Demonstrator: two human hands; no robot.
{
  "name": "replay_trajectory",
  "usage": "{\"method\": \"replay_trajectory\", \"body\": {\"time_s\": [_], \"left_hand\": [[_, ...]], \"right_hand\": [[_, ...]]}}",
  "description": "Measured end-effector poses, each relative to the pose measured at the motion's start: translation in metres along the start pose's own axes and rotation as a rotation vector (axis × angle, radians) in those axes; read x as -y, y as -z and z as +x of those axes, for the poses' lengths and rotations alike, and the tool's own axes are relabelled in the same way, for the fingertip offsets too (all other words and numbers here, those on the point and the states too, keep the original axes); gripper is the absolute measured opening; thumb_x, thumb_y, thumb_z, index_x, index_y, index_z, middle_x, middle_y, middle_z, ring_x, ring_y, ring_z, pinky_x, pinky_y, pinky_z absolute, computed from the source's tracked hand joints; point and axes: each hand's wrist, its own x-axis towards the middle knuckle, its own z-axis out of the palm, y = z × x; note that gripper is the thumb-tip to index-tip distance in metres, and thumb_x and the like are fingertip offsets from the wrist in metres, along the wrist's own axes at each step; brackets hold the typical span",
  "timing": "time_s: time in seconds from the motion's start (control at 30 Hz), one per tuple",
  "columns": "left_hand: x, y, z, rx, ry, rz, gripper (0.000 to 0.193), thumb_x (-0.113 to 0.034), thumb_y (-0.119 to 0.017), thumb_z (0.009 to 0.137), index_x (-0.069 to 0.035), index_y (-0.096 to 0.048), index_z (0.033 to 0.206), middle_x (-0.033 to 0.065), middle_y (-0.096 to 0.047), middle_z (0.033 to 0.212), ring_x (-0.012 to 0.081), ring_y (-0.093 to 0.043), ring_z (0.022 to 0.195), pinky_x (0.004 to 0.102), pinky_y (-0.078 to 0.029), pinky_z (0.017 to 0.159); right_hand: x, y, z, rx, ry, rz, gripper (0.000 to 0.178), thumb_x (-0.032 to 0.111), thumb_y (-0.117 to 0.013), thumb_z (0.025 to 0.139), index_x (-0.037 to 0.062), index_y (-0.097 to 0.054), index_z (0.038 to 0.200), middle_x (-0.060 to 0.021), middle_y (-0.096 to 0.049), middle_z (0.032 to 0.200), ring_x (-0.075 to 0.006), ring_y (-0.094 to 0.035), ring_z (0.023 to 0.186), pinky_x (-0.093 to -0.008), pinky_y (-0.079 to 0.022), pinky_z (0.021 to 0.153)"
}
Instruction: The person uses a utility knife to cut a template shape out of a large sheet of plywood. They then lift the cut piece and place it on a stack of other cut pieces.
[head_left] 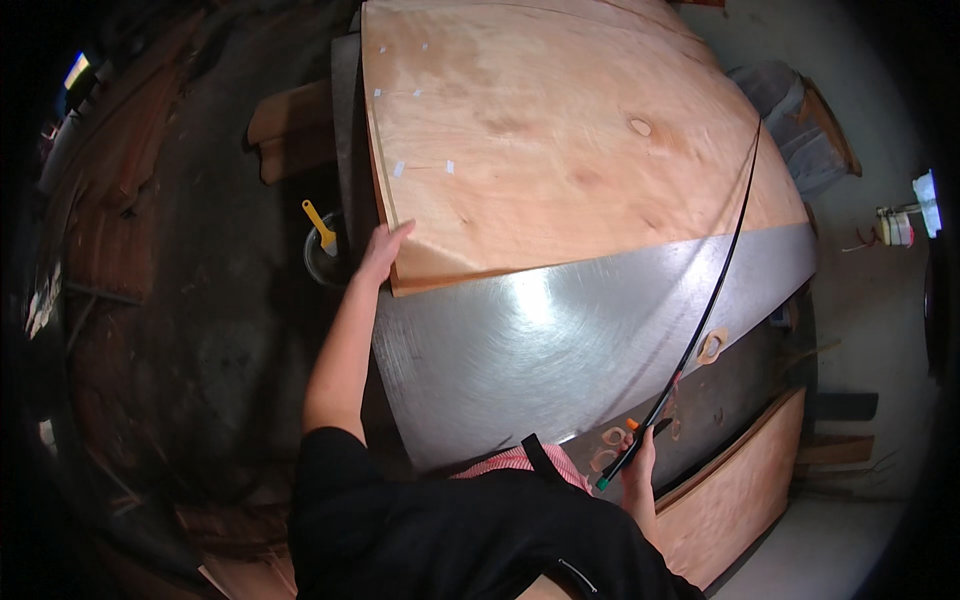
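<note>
A large pale wood veneer sheet [560, 130] lies over a shiny metal tabletop [540, 360], with several small white tape pieces [399, 169] near its left side. My left hand [384, 250] grips the sheet's left edge close to the near corner; its thumb is on top and the other fingers are hidden. Low on the right, my right hand [640, 458] is closed round the lower part of a long, thin black rod [708, 315] with a green butt end. The rod slants up and away across the metal, its thin tip over the sheet's far right.
Left of the table stands a round container [318, 262] with a yellow-handled scraper [318, 222]. A tape roll [712, 346] sits at the table's right edge. More wood sheets [735, 500] lean at lower right, and a plastic-wrapped bundle [800, 130] is at far right.
</note>
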Motion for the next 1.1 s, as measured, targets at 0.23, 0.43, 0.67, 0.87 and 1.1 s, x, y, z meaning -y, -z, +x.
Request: {"method": "replay_trajectory", "body": {"time_s": [0.23, 0.43, 0.67, 0.87, 1.1], "left_hand": [[0.095, -0.033, -0.115, 0.299, 0.205, -0.236, 0.034, -0.019, -0.057, 0.077, -0.001, -0.052, 0.106, 0.0056, -0.058, 0.096, 0.0139, -0.056, 0.085, 0.0291, -0.046, 0.075], [0.195, -0.094, -0.257, 0.529, 0.516, 0.101, 0.032, -0.032, -0.051, 0.083, -0.003, -0.058, 0.095, 0.0031, -0.058, 0.07, 0.0109, -0.052, 0.055, 0.0242, -0.043, 0.048], [0.153, -0.105, -0.255, 0.908, 0.697, 0.907, 0.05, -0.049, -0.043, 0.082, -0.003, -0.061, 0.085, 0.0091, -0.06, 0.073, 0.0145, -0.056, 0.071, 0.0264, -0.046, 0.062], [0.095, -0.148, -0.234, 1.041, 0.38, 0.759, 0.048, -0.047, -0.034, 0.087, -0.006, -0.058, 0.093, 0.009, -0.062, 0.083, 0.0151, -0.058, 0.071, 0.0258, -0.046, 0.064], [0.127, -0.171, -0.183, 0.574, 0.556, 0.092, 0.033, -0.039, -0.048, 0.084, -0.008, -0.052, 0.094, 0.0028, -0.055, 0.065, 0.0061, -0.046, 0.045, 0.0196, -0.036, 0.037]], "right_hand": [[0.007, 0.003, 0.015, 0.062, 0.059, 0.133, 0.043, 0.043, -0.035, 0.088, 0.0025, -0.049, 0.095, -0.0006, -0.037, 0.058, -0.0117, -0.037, 0.052, -0.0225, -0.032, 0.051], [0.014, 0.012, 0.02, 0.088, 0.074, 0.068, 0.044, 0.041, -0.034, 0.089, 0.0021, -0.051, 0.099, 0.0004, -0.038, 0.058, -0.0105, -0.038, 0.053, -0.0226, -0.032, 0.049], [0.004, 0.037, 0.038, 0.124, 0.106, 0.018, 0.043, 0.039, -0.035, 0.089, 0.0014, -0.049, 0.103, -0.0013, -0.043, 0.064, -0.0111, -0.043, 0.055, -0.0222, -0.038, 0.052], [-0.036, 0.014, 0.067, 0.348, 0.144, -0.16, 0.029, 0.024, -0.038, 0.089, 0.0011, -0.046, 0.104, -0.0087, -0.056, 0.079, -0.0165, -0.056, 0.067, -0.0295, -0.048, 0.066], [0.01, -0.005, 0.022, 0.678, 0.485, -1.038, 0.037, 0.023, -0.042, 0.087, 0.0075, -0.039, 0.12, -0.015, -0.058, 0.082, -0.0239, -0.058, 0.077, -0.0309, -0.044, 0.068]]}}
